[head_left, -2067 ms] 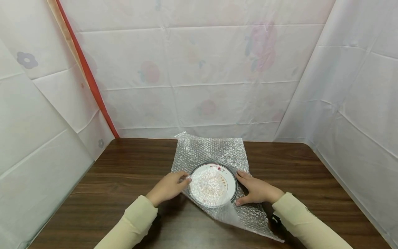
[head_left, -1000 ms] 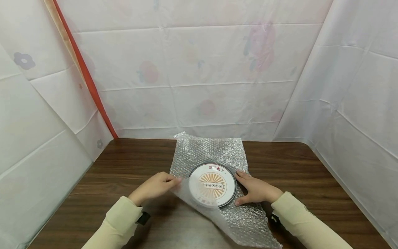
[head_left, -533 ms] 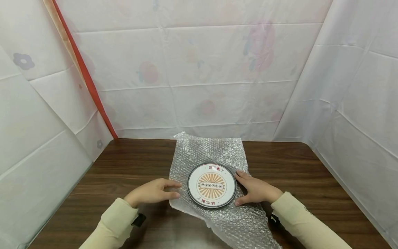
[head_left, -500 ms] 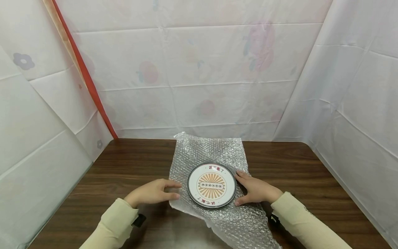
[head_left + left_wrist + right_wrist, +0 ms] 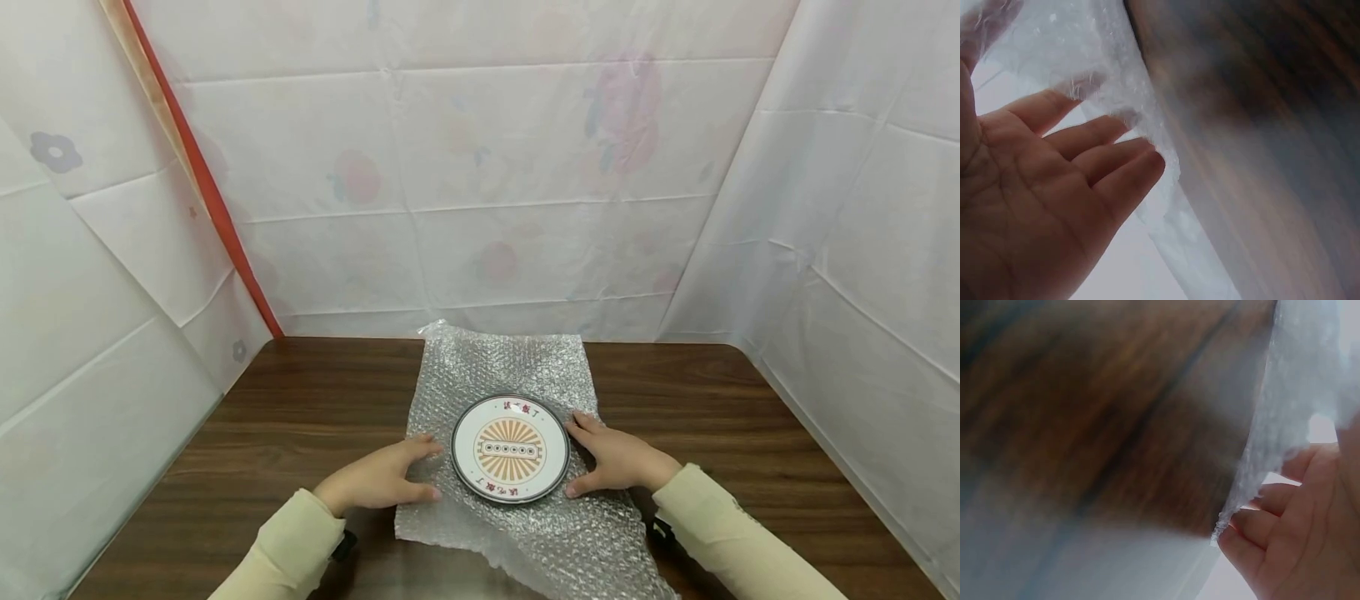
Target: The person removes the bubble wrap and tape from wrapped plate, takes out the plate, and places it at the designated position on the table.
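Observation:
A round white plate (image 5: 510, 450) with a dark rim, orange rays and red characters lies face up on a sheet of bubble wrap (image 5: 517, 358). To its left, my left hand (image 5: 382, 477) rests at the wrap's edge with fingers and thumb spread, a small gap from the rim. In the left wrist view, bubble wrap (image 5: 1116, 56) overlaps the extended fingertips of the left hand (image 5: 1041, 169). On the other side my right hand (image 5: 622, 458) lies on the wrap, fingertips right at the plate's rim. The right wrist view has the right hand (image 5: 1297, 531) beside the wrap's edge (image 5: 1254, 469).
The brown wooden table (image 5: 315, 400) runs under the wrap to both sides. A pale patterned cloth (image 5: 480, 167) hangs behind it, with more cloth at the left and right. The wrap's front part (image 5: 577, 550) extends toward the near edge.
My left hand has drawn the wrap's flap off the plate toward the lower left and let go. The plate's face is now uncovered. My right hand has stayed in place.

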Demonstrator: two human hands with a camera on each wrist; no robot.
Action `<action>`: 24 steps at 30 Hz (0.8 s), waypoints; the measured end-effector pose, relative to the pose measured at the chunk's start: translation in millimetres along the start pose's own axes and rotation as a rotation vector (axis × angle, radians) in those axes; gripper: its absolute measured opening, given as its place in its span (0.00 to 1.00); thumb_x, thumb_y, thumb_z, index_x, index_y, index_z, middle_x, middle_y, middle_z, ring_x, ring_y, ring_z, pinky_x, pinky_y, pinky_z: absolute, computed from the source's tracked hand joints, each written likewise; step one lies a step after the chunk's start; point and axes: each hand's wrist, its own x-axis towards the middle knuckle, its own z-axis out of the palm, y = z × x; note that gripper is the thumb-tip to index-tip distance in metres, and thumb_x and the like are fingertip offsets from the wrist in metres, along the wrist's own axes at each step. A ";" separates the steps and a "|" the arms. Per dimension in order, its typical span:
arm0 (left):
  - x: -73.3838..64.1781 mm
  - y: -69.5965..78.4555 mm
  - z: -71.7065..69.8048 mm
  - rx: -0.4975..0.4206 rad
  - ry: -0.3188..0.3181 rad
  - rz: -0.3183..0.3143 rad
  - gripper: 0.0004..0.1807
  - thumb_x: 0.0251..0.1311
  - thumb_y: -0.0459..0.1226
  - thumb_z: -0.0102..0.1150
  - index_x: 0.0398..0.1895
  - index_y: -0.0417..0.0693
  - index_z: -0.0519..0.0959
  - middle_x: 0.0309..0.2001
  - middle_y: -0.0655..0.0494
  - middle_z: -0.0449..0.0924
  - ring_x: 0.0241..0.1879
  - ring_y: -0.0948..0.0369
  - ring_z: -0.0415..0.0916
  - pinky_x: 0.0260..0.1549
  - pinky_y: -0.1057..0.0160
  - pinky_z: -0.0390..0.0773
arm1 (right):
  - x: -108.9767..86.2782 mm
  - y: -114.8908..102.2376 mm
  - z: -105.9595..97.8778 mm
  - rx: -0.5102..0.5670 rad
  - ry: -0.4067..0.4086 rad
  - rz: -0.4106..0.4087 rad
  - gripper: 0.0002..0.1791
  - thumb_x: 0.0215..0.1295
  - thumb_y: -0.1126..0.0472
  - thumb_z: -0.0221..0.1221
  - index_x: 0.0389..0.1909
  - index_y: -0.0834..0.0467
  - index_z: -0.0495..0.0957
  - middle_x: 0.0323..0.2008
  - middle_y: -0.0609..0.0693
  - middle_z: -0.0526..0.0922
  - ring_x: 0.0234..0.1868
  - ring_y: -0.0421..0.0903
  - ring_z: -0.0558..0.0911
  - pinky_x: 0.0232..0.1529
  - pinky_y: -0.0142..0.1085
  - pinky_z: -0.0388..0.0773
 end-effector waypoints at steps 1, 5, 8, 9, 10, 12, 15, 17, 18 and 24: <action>0.2 0.5 1.4 0.008 0.009 -0.008 0.42 0.59 0.53 0.65 0.70 0.37 0.65 0.75 0.33 0.52 0.74 0.35 0.48 0.67 0.32 0.56 | 0.3 0.1 0.1 0.001 -0.001 0.003 0.62 0.49 0.31 0.67 0.76 0.62 0.52 0.78 0.63 0.44 0.76 0.64 0.53 0.67 0.60 0.64; 1.6 2.8 7.5 0.038 0.034 -0.049 0.45 0.57 0.53 0.67 0.73 0.40 0.62 0.76 0.35 0.49 0.75 0.35 0.43 0.68 0.32 0.53 | 0.8 0.2 0.6 0.006 -0.004 0.013 0.61 0.49 0.32 0.67 0.76 0.61 0.52 0.78 0.63 0.44 0.76 0.64 0.53 0.67 0.60 0.65; 2.7 3.5 12.6 0.061 0.043 -0.067 0.49 0.54 0.54 0.68 0.74 0.42 0.60 0.77 0.38 0.47 0.76 0.36 0.40 0.68 0.31 0.51 | 0.8 -0.1 0.9 0.009 -0.004 0.020 0.61 0.49 0.31 0.67 0.76 0.61 0.52 0.78 0.63 0.43 0.76 0.64 0.54 0.66 0.59 0.65; 3.0 3.4 14.2 0.067 0.044 -0.069 0.50 0.53 0.55 0.68 0.75 0.42 0.59 0.78 0.38 0.45 0.76 0.37 0.39 0.68 0.31 0.51 | 0.7 -0.5 0.9 0.009 -0.003 0.022 0.62 0.49 0.31 0.67 0.76 0.61 0.52 0.78 0.63 0.43 0.76 0.64 0.54 0.66 0.59 0.66; 3.3 3.3 15.6 0.070 0.044 -0.068 0.51 0.53 0.56 0.68 0.75 0.42 0.58 0.78 0.39 0.44 0.77 0.37 0.38 0.69 0.30 0.50 | 0.7 -0.7 0.9 0.009 -0.003 0.022 0.62 0.49 0.31 0.67 0.76 0.61 0.52 0.78 0.63 0.43 0.76 0.64 0.54 0.66 0.59 0.66; 3.9 3.0 17.9 0.076 0.043 -0.067 0.53 0.51 0.56 0.69 0.75 0.42 0.57 0.78 0.39 0.43 0.77 0.37 0.36 0.69 0.30 0.49 | 0.7 -1.1 0.9 0.007 -0.001 0.024 0.62 0.49 0.32 0.67 0.76 0.61 0.52 0.78 0.63 0.44 0.76 0.64 0.54 0.66 0.59 0.66; 5.8 2.8 20.3 0.091 0.040 -0.066 0.54 0.51 0.56 0.70 0.76 0.41 0.55 0.78 0.38 0.42 0.77 0.37 0.36 0.69 0.31 0.48 | 0.5 -1.6 0.9 0.002 -0.002 0.026 0.61 0.49 0.32 0.67 0.76 0.61 0.53 0.78 0.63 0.44 0.76 0.64 0.54 0.66 0.58 0.66; 7.8 3.1 21.0 0.101 0.037 -0.071 0.55 0.50 0.55 0.71 0.76 0.40 0.55 0.78 0.38 0.43 0.77 0.38 0.36 0.70 0.33 0.49 | 0.4 -1.9 0.8 0.001 -0.003 0.028 0.61 0.49 0.32 0.68 0.76 0.61 0.53 0.78 0.63 0.44 0.76 0.64 0.54 0.66 0.58 0.66; 8.6 3.8 21.1 0.108 0.034 -0.073 0.55 0.50 0.54 0.71 0.76 0.40 0.55 0.78 0.38 0.43 0.77 0.38 0.37 0.70 0.33 0.49 | 0.3 -2.1 0.7 0.001 -0.003 0.029 0.61 0.49 0.32 0.68 0.76 0.61 0.53 0.78 0.63 0.44 0.76 0.64 0.54 0.66 0.58 0.66; 14.1 7.2 21.5 0.150 0.008 -0.106 0.57 0.49 0.53 0.73 0.75 0.35 0.54 0.78 0.37 0.44 0.77 0.40 0.40 0.73 0.39 0.51 | -0.2 -2.9 0.0 0.003 -0.002 0.027 0.62 0.49 0.32 0.68 0.76 0.62 0.53 0.78 0.63 0.44 0.76 0.64 0.54 0.66 0.59 0.66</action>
